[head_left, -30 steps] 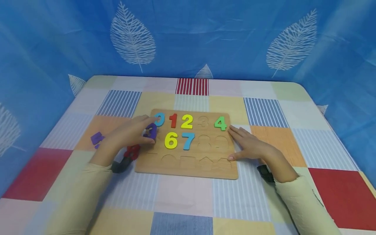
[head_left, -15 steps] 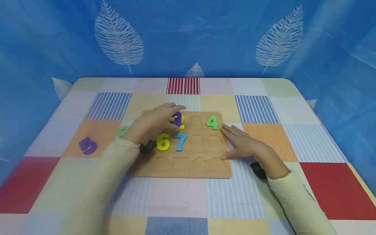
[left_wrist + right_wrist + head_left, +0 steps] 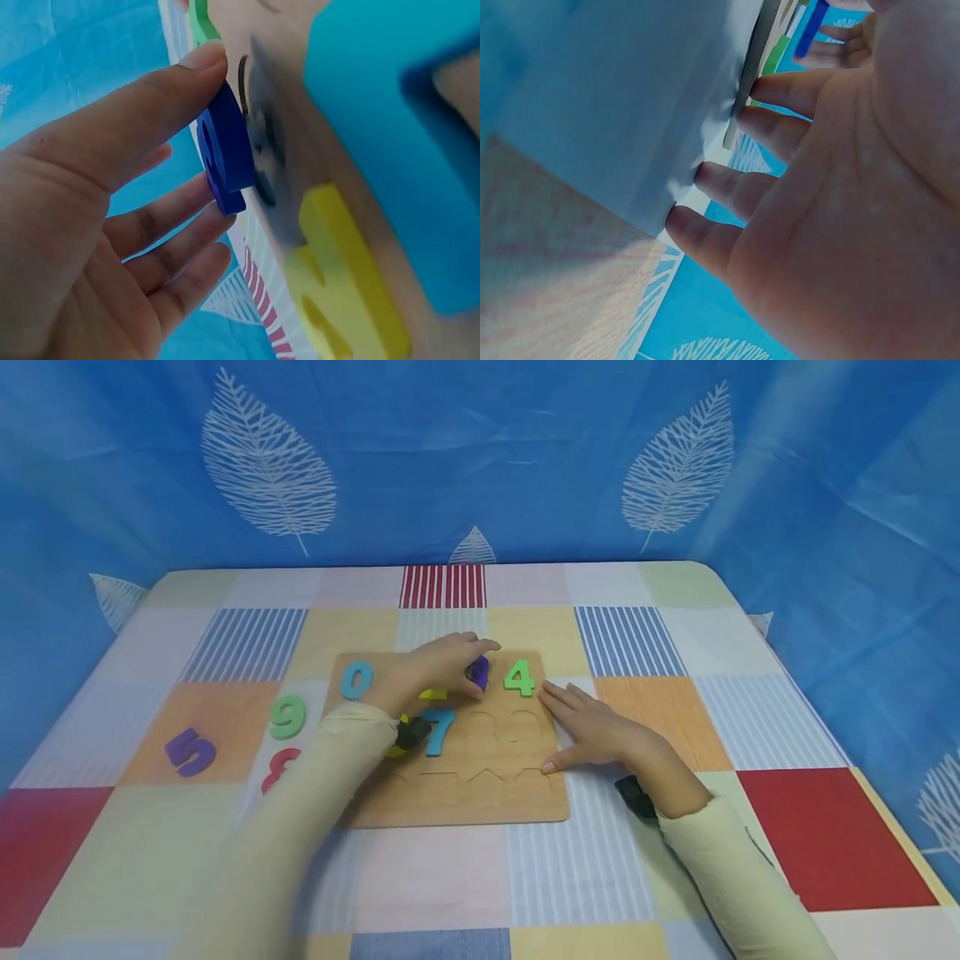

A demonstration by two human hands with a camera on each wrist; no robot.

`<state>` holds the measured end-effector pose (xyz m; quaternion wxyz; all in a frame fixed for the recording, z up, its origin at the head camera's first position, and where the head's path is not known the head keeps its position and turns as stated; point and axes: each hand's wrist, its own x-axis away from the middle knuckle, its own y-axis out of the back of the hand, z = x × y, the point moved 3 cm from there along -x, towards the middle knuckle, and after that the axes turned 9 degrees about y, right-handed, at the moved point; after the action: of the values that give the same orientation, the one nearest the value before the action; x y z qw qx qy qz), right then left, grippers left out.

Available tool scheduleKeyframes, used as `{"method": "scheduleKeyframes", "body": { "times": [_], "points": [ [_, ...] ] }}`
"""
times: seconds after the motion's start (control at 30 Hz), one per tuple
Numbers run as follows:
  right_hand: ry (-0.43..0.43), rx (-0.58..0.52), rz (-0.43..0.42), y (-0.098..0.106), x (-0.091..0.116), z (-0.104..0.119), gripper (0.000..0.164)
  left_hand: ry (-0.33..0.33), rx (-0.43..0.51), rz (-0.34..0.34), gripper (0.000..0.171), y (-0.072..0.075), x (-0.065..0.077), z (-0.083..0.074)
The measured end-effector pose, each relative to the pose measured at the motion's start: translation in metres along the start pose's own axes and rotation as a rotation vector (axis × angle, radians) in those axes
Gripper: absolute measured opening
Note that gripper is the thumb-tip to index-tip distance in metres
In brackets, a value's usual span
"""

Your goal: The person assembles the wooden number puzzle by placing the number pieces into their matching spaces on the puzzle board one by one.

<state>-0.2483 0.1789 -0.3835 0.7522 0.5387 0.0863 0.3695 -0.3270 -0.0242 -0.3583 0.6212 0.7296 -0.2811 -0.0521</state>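
Note:
My left hand pinches a purple number 3 between thumb and fingers. The piece is tilted just over a 3-shaped recess in the wooden number board, apart from it in the left wrist view. A yellow 2 and a blue 7 sit near that hand. The blue 0 is at the board's upper left, the green 4 at its upper right. My wrist mostly hides a yellow 6; the 1 is hidden. With fingers extended, my right hand touches the board's right edge.
Left of the board lie a purple 5, a green 9 and a red number piece, partly covered by my left sleeve. A patchwork cloth covers the table. A blue curtain hangs behind.
My left hand has carried the purple 3 rightward from the board's left side to the 3-shaped recess. The right hand keeps its place at the board's edge. The whole head view has shifted.

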Motion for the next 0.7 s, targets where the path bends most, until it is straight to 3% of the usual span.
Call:
{"method": "scheduleKeyframes", "body": {
  "times": [0.2, 0.7],
  "points": [
    [0.001, 0.002, 0.006, 0.0006, 0.0005, -0.0020, 0.106, 0.033, 0.003, 0.037, 0.074, -0.0043, -0.0067, -0.0082],
    [-0.008, 0.011, 0.011, 0.0019, -0.0009, 0.0000, 0.106, 0.077, 0.020, 0.046, 0.077, -0.0070, -0.0059, -0.0051]
  ]
}}
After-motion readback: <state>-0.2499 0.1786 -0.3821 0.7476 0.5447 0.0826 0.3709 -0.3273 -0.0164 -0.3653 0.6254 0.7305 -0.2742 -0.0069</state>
